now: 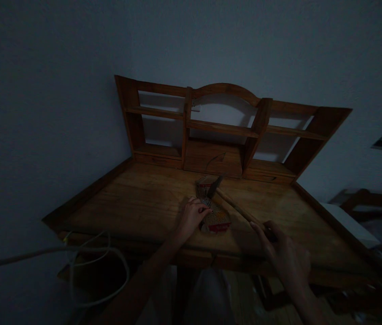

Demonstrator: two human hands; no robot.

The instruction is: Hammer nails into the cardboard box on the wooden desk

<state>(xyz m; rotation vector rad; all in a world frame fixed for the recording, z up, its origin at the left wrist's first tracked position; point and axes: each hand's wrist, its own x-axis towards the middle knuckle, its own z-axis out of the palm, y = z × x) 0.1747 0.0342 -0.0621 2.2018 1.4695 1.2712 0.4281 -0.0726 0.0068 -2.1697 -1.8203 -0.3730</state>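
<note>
My left hand (195,213) reaches over a brownish cardboard-like piece with red print (218,225) near the desk's front edge. Thumb and fingertips are pinched together just above it. Whatever sits between them, if anything, is too small and dark to name. My right hand (283,250) is closed around the lower end of a long wooden-handled tool (236,206). The tool slants up to the left, and its dark, flat head (214,186) is just beyond my left hand. Behind that head stands a second part of the printed piece (204,183).
A wooden desk (136,198) has a shelf hutch (224,129) along its back, with small drawers below. A pale looped cable (99,249) hangs at the left front. On the right are a white surface (349,221) and a dark wooden chair back (373,201). The room is dim.
</note>
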